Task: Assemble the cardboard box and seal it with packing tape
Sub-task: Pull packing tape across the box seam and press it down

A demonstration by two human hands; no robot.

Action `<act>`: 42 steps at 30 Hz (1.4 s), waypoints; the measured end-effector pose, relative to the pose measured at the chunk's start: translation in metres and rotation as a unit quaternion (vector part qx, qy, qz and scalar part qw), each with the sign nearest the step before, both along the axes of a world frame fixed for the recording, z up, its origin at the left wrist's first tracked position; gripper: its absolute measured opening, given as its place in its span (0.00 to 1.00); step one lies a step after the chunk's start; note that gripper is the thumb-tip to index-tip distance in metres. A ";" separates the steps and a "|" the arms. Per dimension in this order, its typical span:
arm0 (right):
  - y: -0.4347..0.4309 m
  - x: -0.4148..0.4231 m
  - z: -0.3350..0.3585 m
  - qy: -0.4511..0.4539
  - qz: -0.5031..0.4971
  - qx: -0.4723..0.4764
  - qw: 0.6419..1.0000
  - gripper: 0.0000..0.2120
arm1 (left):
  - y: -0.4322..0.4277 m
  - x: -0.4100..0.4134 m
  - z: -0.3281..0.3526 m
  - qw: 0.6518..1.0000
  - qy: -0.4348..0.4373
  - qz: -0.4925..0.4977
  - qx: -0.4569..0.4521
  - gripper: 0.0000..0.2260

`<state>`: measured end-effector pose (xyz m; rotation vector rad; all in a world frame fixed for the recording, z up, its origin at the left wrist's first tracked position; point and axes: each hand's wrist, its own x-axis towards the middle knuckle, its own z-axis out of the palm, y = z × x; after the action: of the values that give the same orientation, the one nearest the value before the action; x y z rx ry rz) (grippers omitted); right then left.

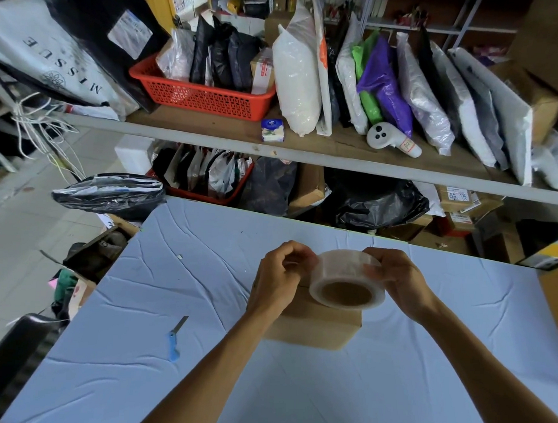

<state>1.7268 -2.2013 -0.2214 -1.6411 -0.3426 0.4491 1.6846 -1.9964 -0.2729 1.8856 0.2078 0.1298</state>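
while the head camera looks down over a desk (197, 385) covered in pale blue cloth, two bare forearms reach in from the bottom edge and meet above a small cardboard box (313, 326). the box sits near the middle of the desk with its flaps folded down. the hands hide much of its top, so whether any tape is on it cannot be told.

the right hand (397, 279) holds a tape roll (347, 279) of clear packing tape just above the box, its grip clamped on the roll's right side with fingers curled over the rim. the brown core faces the camera. the left hand (279, 276) meets the roll's left side, its grip pinched together on the outer layer, apparently at the loose end. the end itself is too clear to make out.

the step in hand seems to be freeing the tape end. it would go best with the right hand holding the roll steady while the left peels straight and evenly, so the film does not split. then pull out enough to overhang both sides of the box and lay it along the centre seam.

a blue-handled knife (175, 341) lies on the desk, well to the left of the box, ready for cutting. behind the desk, a shelf (211, 123) holds a red basket (199, 94) and many bagged parcels.
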 end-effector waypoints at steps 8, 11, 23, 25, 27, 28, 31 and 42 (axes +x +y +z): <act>0.000 0.004 -0.002 -0.016 0.011 -0.029 0.999 0.06 | 0.004 0.006 0.000 0.992 -0.017 -0.087 0.089 0.11; 0.003 0.005 -0.001 -0.024 0.009 -0.033 0.999 0.12 | 0.008 0.007 0.001 0.988 -0.040 -0.084 0.122 0.11; 0.011 -0.001 0.003 -0.026 0.003 -0.058 0.998 0.08 | 0.008 -0.007 0.002 0.997 -0.038 -0.062 0.039 0.09; 0.011 0.001 0.004 -0.020 0.012 -0.062 0.998 0.07 | 0.008 -0.006 0.001 0.997 -0.039 -0.067 0.015 0.10; 0.009 0.002 0.004 -0.011 0.007 -0.049 0.999 0.08 | 0.008 -0.006 0.003 0.997 -0.037 -0.066 0.010 0.11; 0.009 0.003 0.003 -0.006 0.004 -0.043 0.999 0.10 | 0.007 -0.006 0.003 0.997 -0.034 -0.062 0.016 0.11; 0.006 0.004 0.001 0.019 -0.022 -0.013 0.999 0.12 | 0.002 -0.006 0.005 0.998 -0.028 -0.041 0.048 0.08; 0.006 0.002 0.011 0.081 -0.129 0.106 0.983 0.03 | -0.004 0.001 0.039 0.988 -0.098 -0.049 0.105 0.12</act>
<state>1.7287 -2.1949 -0.2108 -1.4070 -0.0516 0.3350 1.6852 -2.0005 -0.2336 2.0736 -0.0340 0.2786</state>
